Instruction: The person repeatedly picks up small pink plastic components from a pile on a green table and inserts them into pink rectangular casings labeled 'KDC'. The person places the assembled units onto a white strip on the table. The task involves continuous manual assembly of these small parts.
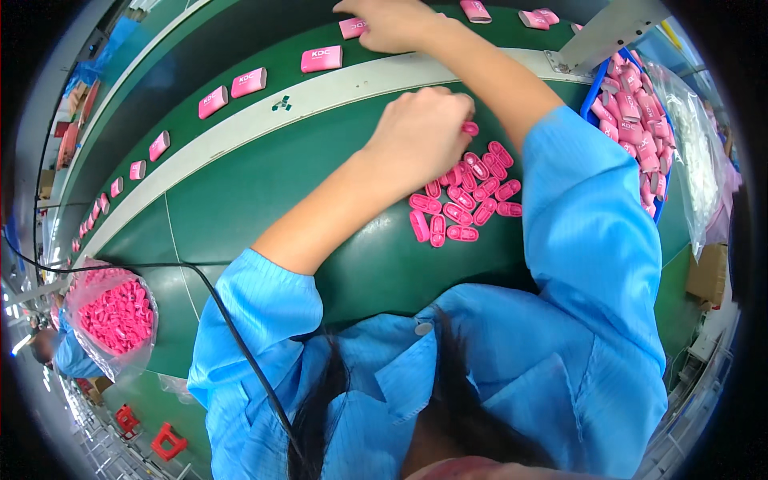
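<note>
My left hand [420,132] is closed over the green table, with a small pink oval plastic piece [470,128] showing at its fingertips. Just below it lies a loose heap of similar pink oval pieces [458,214], partly covered by the hand. My right arm reaches across the pale rail, and my right hand [396,24] is above the green conveyor belt. Its fingers are spread around a pink flattened case [352,29] with white print; they partly cover that case, which lies on the belt.
More pink cases [322,58] sit spaced along the curving belt. The pale rail [360,78] divides belt from table; a metal bracket [612,36] rises from it. A blue bin [590,100] of pink cases stands right, a bag of pink pieces [118,316] left. A black cable [228,320] crosses my left sleeve.
</note>
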`<move>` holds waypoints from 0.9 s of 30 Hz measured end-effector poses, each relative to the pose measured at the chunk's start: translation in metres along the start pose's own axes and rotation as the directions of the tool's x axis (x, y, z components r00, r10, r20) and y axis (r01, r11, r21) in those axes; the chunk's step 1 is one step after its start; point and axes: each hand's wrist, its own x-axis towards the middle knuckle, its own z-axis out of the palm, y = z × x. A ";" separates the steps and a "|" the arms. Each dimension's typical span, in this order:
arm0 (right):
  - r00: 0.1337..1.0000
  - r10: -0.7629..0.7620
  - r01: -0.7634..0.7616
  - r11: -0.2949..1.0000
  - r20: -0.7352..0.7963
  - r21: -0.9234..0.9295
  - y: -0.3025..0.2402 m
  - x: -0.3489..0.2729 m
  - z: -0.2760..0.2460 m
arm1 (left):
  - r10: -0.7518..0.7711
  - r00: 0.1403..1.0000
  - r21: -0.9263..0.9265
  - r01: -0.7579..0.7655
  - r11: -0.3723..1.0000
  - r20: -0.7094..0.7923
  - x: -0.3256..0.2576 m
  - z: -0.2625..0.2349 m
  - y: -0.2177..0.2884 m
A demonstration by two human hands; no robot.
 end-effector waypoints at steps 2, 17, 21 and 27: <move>0.990 -0.029 0.036 0.998 0.138 -0.048 -0.008 0.008 0.009 | 0.001 0.994 -0.042 -0.006 0.999 -0.114 -0.005 -0.004 -0.015; 0.873 0.375 -0.342 0.013 0.313 0.940 -0.012 -0.092 -0.023 | -0.460 0.871 -0.923 0.021 0.383 -0.172 -0.010 -0.017 -0.077; 0.885 0.392 -0.337 0.167 0.251 0.927 -0.012 -0.095 -0.014 | -0.521 0.838 -0.920 0.063 0.388 -0.163 -0.010 -0.014 -0.075; 0.887 0.382 -0.323 0.112 0.259 0.940 -0.012 -0.099 -0.013 | -0.486 0.850 -0.838 0.105 0.536 -0.204 -0.013 -0.018 -0.066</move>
